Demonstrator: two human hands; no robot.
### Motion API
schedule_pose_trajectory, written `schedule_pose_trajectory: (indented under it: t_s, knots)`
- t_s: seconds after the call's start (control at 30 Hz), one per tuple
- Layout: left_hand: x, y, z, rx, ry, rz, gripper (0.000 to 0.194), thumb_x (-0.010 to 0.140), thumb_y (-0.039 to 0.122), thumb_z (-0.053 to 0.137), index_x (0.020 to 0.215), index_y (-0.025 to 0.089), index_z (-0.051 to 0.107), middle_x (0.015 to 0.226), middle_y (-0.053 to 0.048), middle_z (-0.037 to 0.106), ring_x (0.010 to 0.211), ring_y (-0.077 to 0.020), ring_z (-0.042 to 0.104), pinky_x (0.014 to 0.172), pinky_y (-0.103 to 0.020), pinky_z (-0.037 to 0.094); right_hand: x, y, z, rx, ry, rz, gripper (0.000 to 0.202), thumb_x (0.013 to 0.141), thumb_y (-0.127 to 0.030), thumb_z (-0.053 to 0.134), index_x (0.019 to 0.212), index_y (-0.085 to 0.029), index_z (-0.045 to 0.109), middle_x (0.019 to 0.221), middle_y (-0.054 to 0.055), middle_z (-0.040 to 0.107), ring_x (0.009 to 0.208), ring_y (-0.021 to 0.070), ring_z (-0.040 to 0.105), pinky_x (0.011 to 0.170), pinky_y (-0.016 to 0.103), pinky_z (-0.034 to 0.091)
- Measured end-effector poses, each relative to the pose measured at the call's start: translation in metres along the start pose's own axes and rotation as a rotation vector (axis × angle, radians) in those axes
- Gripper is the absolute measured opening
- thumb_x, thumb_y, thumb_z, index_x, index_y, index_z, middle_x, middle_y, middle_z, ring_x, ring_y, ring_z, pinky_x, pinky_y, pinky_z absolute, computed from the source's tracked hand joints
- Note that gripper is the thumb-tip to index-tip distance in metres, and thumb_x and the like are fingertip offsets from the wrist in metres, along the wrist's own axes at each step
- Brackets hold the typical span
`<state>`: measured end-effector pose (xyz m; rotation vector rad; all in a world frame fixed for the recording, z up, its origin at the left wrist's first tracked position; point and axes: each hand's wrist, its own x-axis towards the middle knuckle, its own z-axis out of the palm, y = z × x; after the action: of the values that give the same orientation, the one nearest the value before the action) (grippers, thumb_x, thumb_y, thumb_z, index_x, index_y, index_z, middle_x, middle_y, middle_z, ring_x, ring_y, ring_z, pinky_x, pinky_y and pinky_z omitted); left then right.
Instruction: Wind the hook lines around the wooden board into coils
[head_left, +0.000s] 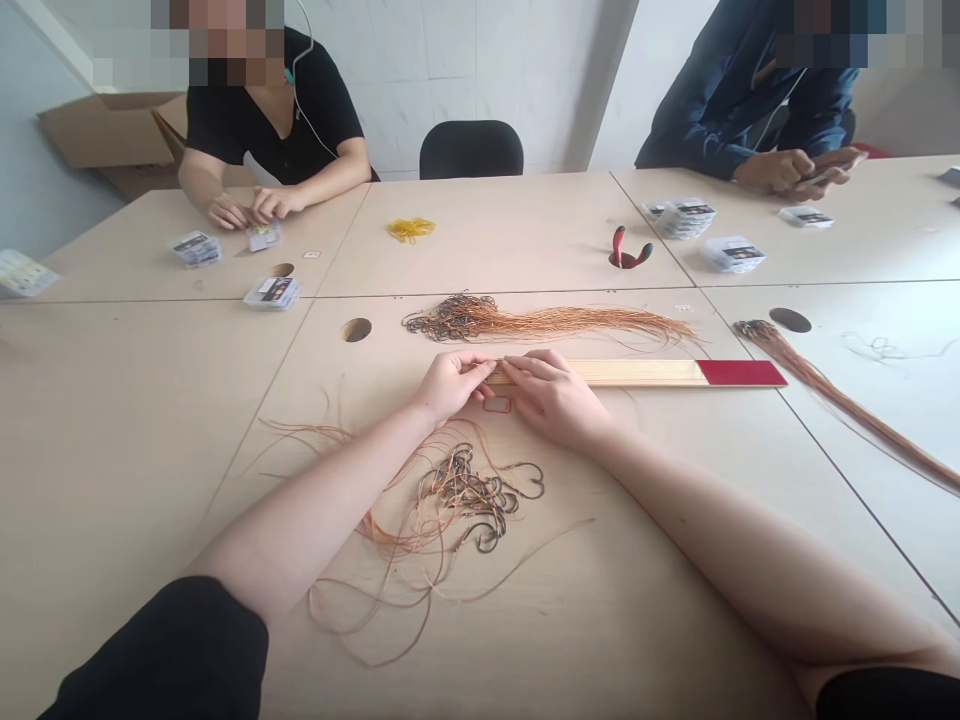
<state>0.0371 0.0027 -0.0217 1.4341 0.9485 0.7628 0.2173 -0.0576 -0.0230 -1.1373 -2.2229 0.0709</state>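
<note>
Both my hands meet at the left end of a long wooden strip (630, 373) with a red right end. My left hand (456, 385) has its thumb and fingers pinched together there; what is between them is too small to name. My right hand (553, 395) rests on the strip, its fingers pressed together beside the left fingertips. Below them lies a tangled pile of dark hooks (469, 485) with orange lines, partly behind my left forearm. Beyond the strip is a bundle of hooks (457, 318) whose orange lines (592, 322) stretch to the right.
Another hook bundle (832, 390) lies at the right. Farther back are red-handled pliers (630, 250) in a table hole, yellow pieces (410, 230) and stacked clear boxes (688, 217). Two people sit across the table (495, 235); one handles a small box (264, 236), the other a phone (832, 168).
</note>
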Motion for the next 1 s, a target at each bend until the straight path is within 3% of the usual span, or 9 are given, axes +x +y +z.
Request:
schedule_pose_trajectory:
  t_s: [0.23, 0.4, 0.67, 0.9, 1.0]
  knots:
    - [-0.002, 0.0033, -0.0009, 0.003, 0.008, -0.021, 0.031, 0.076, 0.036, 0.064, 0.097, 0.014, 0.057, 0.06, -0.001, 0.062, 0.049, -0.0084, 0.057, 0.048, -0.018, 0.044, 0.0001, -0.0015, -0.0012, 0.0, -0.005, -0.001, 0.041, 0.084, -0.017, 0.045, 0.125, -0.019, 0.05, 0.12, 0.008, 0.055, 0.106, 0.0246, 0.044, 0.091, 0.044, 0.046]
    - [-0.0022, 0.0052, -0.0007, -0.016, 0.019, -0.062, 0.039, 0.076, 0.033, 0.063, 0.108, 0.013, 0.054, 0.063, -0.001, 0.063, 0.052, -0.0088, 0.058, 0.051, -0.02, 0.046, -0.0006, -0.0014, -0.001, -0.037, -0.016, -0.002, 0.041, 0.083, -0.017, 0.045, 0.123, -0.017, 0.05, 0.12, 0.01, 0.054, 0.107, 0.0257, 0.043, 0.091, 0.045, 0.045]
    - [0.002, -0.0019, -0.0032, -0.035, -0.05, -0.067, 0.037, 0.072, 0.024, 0.067, 0.105, 0.01, 0.058, 0.075, -0.004, 0.063, 0.056, -0.008, 0.056, 0.055, -0.022, 0.047, -0.0003, -0.0029, -0.0026, -0.088, -0.007, 0.019, 0.034, 0.085, -0.019, 0.045, 0.117, -0.014, 0.054, 0.116, 0.011, 0.054, 0.107, 0.0255, 0.041, 0.092, 0.042, 0.043]
    - [-0.0036, 0.0039, 0.0005, 0.009, -0.136, -0.042, 0.036, 0.071, 0.028, 0.068, 0.101, 0.012, 0.057, 0.063, 0.001, 0.058, 0.055, -0.008, 0.055, 0.058, -0.024, 0.048, -0.0003, -0.005, -0.0063, -0.132, 0.055, 0.127, 0.022, 0.089, -0.034, 0.048, 0.1, -0.024, 0.064, 0.101, 0.007, 0.06, 0.106, 0.0244, 0.045, 0.084, 0.04, 0.038]
    - [-0.0066, 0.0053, 0.0029, 0.053, -0.182, -0.011, 0.034, 0.071, 0.028, 0.068, 0.099, 0.014, 0.056, 0.068, 0.0, 0.061, 0.061, -0.0103, 0.059, 0.062, -0.025, 0.05, -0.002, -0.0033, -0.0047, -0.142, 0.069, 0.128, 0.02, 0.09, -0.031, 0.047, 0.09, -0.023, 0.065, 0.095, 0.006, 0.061, 0.099, 0.021, 0.049, 0.083, 0.037, 0.036]
